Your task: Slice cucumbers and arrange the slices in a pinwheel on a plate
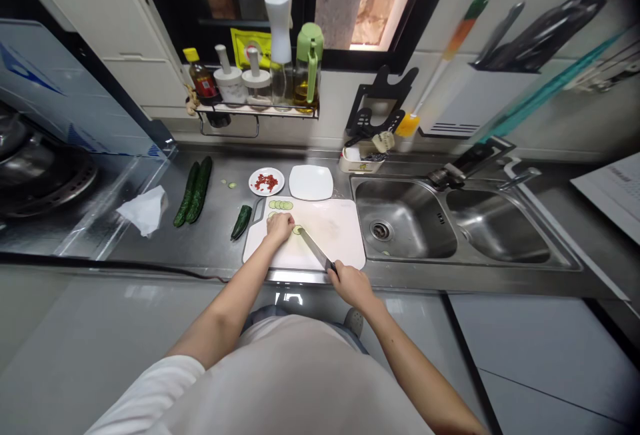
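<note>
On the white cutting board (340,221), my right hand (351,283) grips the dark handle of a kitchen knife (315,246). The blade slants up and left, its tip beside a pale green cucumber slice (298,229). My left hand (280,227) is closed just left of that slice, fingers curled together; whatever they hold is hidden. A row of overlapping cucumber slices (281,205) lies along the board's upper left, with another slice partly covered by my left hand. Left of the board rests a cut piece of cucumber (241,223).
Two whole cucumbers (194,191) and a crumpled white cloth or paper (145,211) lie to the left. Behind the board stand a plate with chopped red pieces (267,182) and a white plate (311,182). A double sink (407,215) is at right, a bottle rack (257,111) above.
</note>
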`<state>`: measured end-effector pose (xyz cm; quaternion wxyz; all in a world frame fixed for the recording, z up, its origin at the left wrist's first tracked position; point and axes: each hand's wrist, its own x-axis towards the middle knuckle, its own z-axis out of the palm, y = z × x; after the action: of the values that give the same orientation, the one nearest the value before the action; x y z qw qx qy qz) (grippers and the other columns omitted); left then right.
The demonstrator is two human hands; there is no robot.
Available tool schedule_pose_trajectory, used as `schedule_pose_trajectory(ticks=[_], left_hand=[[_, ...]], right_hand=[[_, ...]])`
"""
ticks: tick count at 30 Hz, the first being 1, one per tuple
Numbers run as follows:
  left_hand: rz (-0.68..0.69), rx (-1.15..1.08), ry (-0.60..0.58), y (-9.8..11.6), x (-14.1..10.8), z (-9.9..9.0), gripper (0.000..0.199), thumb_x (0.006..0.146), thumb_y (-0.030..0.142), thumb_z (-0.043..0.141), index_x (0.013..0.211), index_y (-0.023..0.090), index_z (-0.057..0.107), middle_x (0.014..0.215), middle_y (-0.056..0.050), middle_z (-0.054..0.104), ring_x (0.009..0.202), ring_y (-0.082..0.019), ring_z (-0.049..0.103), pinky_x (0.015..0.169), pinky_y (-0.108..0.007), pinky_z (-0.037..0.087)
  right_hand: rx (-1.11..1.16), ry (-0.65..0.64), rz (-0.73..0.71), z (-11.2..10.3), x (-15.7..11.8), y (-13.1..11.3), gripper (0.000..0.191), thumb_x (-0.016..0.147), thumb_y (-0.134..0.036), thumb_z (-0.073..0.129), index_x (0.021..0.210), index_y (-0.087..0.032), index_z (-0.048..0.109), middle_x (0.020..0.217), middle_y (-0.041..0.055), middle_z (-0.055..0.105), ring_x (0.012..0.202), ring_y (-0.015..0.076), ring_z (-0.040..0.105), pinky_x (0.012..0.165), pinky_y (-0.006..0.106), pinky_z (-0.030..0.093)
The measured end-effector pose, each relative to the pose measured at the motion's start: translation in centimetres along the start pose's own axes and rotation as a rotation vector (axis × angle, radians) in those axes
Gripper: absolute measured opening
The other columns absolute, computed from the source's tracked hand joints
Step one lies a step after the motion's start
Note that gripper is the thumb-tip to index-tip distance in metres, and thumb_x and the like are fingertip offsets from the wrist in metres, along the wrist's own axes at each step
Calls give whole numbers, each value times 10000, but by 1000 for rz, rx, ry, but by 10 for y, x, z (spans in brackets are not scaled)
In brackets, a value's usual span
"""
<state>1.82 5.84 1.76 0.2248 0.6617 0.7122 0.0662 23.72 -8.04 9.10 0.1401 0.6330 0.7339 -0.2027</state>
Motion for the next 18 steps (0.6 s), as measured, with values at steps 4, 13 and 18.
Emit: schedule_pose_trajectory(ticks=[4, 13, 18], left_hand=[[-7, -5, -4, 0, 0, 0, 135, 799, 294, 581, 864, 242, 687, 985, -46, 705, 1017, -236, 572, 892, -363, 389], [-32, 3, -20, 2, 1, -1, 141, 793, 284, 582, 877, 244, 688, 989, -48, 706, 1036, -243, 571, 905, -373, 375], [-38, 9, -19, 3, 1, -1, 135, 799, 286, 576, 867, 241, 685, 992, -52, 705, 1036, -244, 571, 901, -371, 376]], right_hand=[[-4, -12, 4, 0, 0, -2, 329, 985, -377, 303, 1099, -176, 537, 978, 125, 690, 934, 242, 652, 729, 294, 383], [-5, -21, 11, -3, -1, -2, 329, 991, -374, 294, 1095, -179, 537, 971, 123, 693, 945, 233, 653, 748, 293, 388], [-21, -16, 4, 0, 0, -4, 315, 986, -355, 305, 1097, -167, 532, 963, 135, 697, 933, 241, 661, 748, 300, 401]])
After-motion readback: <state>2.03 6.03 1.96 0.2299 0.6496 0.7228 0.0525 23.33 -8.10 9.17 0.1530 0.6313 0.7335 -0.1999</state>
